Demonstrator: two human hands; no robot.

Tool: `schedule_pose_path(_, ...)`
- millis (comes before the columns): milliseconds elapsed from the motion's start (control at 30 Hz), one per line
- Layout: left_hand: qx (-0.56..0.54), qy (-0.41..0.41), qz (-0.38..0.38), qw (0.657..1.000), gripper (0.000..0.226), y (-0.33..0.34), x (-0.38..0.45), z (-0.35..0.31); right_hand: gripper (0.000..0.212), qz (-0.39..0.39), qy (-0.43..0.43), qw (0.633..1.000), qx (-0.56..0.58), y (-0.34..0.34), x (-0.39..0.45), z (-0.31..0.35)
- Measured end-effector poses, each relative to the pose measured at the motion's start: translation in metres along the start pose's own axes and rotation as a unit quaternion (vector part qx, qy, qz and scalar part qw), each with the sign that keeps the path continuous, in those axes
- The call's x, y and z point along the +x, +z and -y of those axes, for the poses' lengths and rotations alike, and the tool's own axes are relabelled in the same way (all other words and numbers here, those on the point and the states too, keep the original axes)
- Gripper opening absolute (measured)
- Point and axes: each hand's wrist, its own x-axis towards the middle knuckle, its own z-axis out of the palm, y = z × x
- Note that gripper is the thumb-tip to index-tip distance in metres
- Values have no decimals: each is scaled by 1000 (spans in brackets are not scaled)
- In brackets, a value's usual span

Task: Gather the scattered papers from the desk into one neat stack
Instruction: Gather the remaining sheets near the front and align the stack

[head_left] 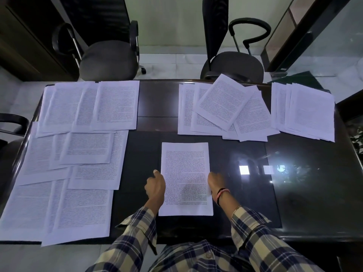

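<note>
A thin stack of printed papers lies upright in the middle of the dark desk, just in front of me. My left hand grips its left edge with curled fingers, thumb at the paper's rim. My right hand holds the right edge; its fingertips are hidden at the paper. Several overlapping sheets cover the far left, and more sheets spread over the near left, some overhanging the front edge. A fanned pile lies at the far middle right, and another pile at the far right.
Two office chairs stand beyond the far edge, and a chair arm juts in at the left. A green folder lies behind the far right pile. A glass partition and a plant border the right side.
</note>
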Motion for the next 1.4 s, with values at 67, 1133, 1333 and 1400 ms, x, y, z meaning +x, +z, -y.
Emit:
schedule_pose_path(67,13,10,1,1000,62,-3,-1,0,24,-3,-5,1000,2,-2,-4,1)
schedule_pose_path(1133,26,257,94,962,44,338,-195,-116,27,-104,-79,991,24,-391,145,-14)
schedule_pose_path(1333,88,278,129,948,31,393,-214,-140,34,-144,-85,985,-37,-458,164,3)
schedule_pose_path(1400,102,283,116,947,27,407,-212,-157,27,-145,-67,987,-28,-472,179,13)
